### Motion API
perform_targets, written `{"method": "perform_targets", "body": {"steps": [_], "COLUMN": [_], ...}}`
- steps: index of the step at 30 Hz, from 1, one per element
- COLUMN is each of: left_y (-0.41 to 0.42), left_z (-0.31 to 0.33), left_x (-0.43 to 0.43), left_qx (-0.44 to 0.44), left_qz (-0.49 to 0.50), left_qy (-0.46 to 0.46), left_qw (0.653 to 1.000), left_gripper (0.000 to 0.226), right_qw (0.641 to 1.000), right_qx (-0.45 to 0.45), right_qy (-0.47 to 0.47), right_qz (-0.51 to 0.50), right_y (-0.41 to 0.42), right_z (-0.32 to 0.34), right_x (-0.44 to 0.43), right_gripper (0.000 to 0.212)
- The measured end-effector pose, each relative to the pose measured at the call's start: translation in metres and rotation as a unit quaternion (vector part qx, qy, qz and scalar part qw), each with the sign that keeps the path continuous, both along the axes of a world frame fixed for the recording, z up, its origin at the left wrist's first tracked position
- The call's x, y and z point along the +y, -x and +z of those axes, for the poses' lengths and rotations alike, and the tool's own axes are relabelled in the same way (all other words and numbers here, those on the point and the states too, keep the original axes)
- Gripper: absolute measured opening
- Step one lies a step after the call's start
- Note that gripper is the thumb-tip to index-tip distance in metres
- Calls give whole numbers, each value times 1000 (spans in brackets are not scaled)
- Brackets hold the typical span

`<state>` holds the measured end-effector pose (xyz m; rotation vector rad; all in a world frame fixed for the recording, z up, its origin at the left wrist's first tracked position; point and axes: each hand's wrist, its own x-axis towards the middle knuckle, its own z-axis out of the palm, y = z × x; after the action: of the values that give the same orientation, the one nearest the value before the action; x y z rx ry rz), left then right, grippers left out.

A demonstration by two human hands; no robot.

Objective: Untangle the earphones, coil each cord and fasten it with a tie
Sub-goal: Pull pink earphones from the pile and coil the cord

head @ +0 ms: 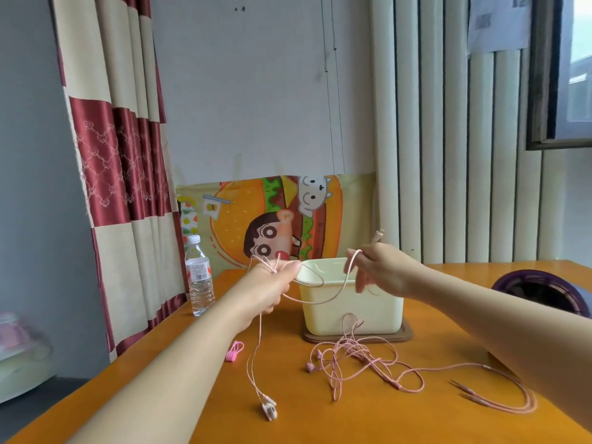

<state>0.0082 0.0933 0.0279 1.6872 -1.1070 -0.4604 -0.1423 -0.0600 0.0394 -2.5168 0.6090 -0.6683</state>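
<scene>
**One cord up between two hands, the rest on the bench**

The left hand [272, 283] is closed round several loops of one pink cord [320, 301], fingers curled, above the bin's [352, 312] left rim. From that hand the cord drops to two earbuds [268, 408], which hang left of the bin and nearer the person, just above the bench [320, 421]. The right hand [384, 270] pinches the same cord between thumb and forefinger over the bin's right rim, with its other fingers hanging loose. One plug [379, 234] sticks up above it. Between the two hands the cord sags across the bin's front.

In front of the bin lies one pink tangle [358, 355]. Two of its earbuds show at its left, and two plug ends [461, 387] trail to its right. Whether it is one set or two cannot be told. Left of the bin and toward the person, pink ties [234, 350] lie in a bunch too small to count. One bottle [199, 277] stands farther left of the bin. The bin sits on one brown tray [405, 334].
</scene>
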Motion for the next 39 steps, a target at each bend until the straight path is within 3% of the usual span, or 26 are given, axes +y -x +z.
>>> {"method": "perform_targets", "body": {"steps": [3,4,6,8,12,14,16,19,22,25,28,39], "left_y": [5,9,15,13,-8,-23,-33,-40,-40,-44,-46,-7], "left_z": [-6,-8,-14,-20,-30,-38,-44,-49,-48,-45,-42,-51], "left_x": [11,15,20,23,31,35,36,36,38,37,29,-44], "left_qx": [-37,-59,-99,-101,-134,-145,-126,-119,-140,-181,-221,-213], "left_qz": [-93,-122,-142,-102,12,60,83,79,49,71,76,-27], "left_qy": [-2,-19,-57,-67,-103,-123,-128,-205,-328,-360,-377,-367], "left_qw": [995,991,983,987,986,980,980,968,933,912,896,905], "left_gripper": [46,43,17,3,27,30,30,25,19,27,19,31], "right_qw": [988,982,973,974,983,989,977,913,851,832,833,839], "right_qx": [-39,-49,-58,-56,-60,12,147,317,369,412,415,451], "right_qy": [-84,-93,-106,-89,-32,18,93,233,363,364,362,304], "right_qz": [126,159,198,202,172,145,122,106,89,83,52,-10], "right_y": [-11,-16,-27,-38,-44,-43,-44,-56,-67,-71,-68,-6], "right_z": [6,5,0,-7,-20,-35,-56,-103,-132,-137,-138,-129], "right_x": [32,42,57,62,58,52,46,38,29,21,6,-33], "right_gripper": [43,42,41,38,22,37,42,40,45,50,38,27]}}
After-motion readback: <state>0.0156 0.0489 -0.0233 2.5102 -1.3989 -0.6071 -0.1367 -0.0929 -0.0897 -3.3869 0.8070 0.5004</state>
